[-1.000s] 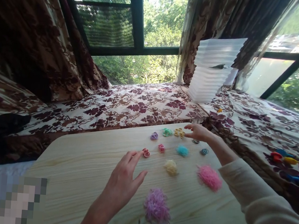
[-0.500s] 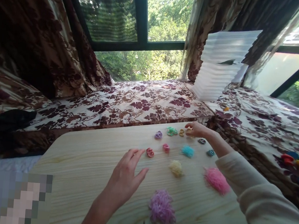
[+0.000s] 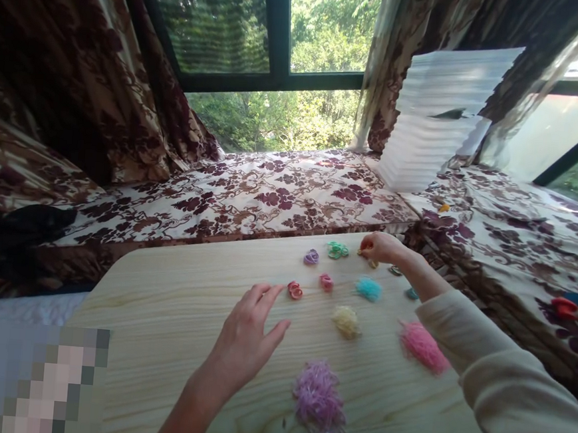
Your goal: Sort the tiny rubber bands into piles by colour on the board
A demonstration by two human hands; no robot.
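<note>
My left hand (image 3: 254,330) is spread over the wooden table, empty, its fingertips beside a small red bundle of bands (image 3: 294,290). At the table's far edge my right hand (image 3: 379,248) pinches a yellow-brown bundle (image 3: 365,250); another such bundle (image 3: 373,264) lies just under it. Around them lie a green bundle (image 3: 337,249), a purple one (image 3: 310,256), a pinkish-red one (image 3: 326,282), a turquoise pile (image 3: 368,289), a cream pile (image 3: 345,322), a pink pile (image 3: 423,347) and a large lilac pile (image 3: 320,399).
The pale wooden table (image 3: 162,300) borders a ledge with flowered cloth (image 3: 271,188). On the ledge stands a white ridged stack (image 3: 436,121); red, yellow and blue objects (image 3: 565,307) lie at the right. Part of the lower left is pixelated.
My right hand has closed its fingers on a yellow-brown bundle at the far edge. My left hand has barely moved. The whole view has shifted slightly.
</note>
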